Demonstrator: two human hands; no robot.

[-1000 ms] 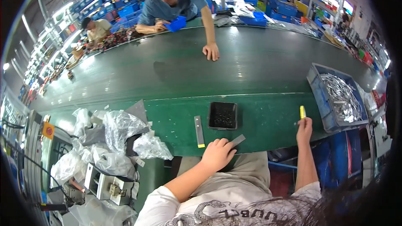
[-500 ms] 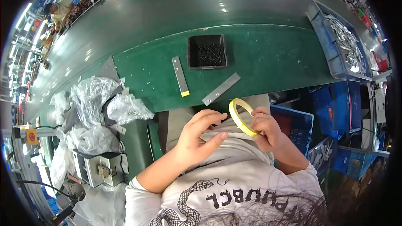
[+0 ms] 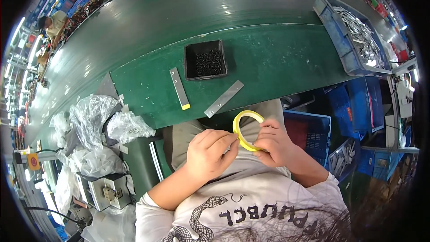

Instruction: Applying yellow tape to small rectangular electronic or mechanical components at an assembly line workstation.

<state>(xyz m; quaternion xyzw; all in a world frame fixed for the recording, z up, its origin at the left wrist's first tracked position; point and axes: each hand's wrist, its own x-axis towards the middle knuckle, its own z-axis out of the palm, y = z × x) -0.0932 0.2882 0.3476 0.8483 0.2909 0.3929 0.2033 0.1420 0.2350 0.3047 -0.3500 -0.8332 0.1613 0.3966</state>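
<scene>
My right hand (image 3: 275,144) is closed on a roll of yellow tape (image 3: 244,144), holding it by its right side above my lap. My left hand (image 3: 209,154) has its thumb and index finger pinched together at the roll's left edge, touching the tape. On the green table ahead lie two flat grey metal strips with holes. The left strip (image 3: 178,86) carries a piece of yellow tape on its near end; the right strip (image 3: 225,98) lies slanted near the table edge and shows no tape. Behind them stands a black bin (image 3: 204,48) of small black parts.
A blue crate (image 3: 342,54) of metal pieces stands at the far right. Plastic-wrapped parts (image 3: 92,114) crowd the left side, above a metal fixture (image 3: 109,192). More blue crates (image 3: 329,136) sit below the table on the right. A person (image 3: 56,23) is at the far left.
My left hand has moved in and closed its fingers at the tape roll. The roll has turned and shifted slightly left in my right hand. The whole view has shifted a little.
</scene>
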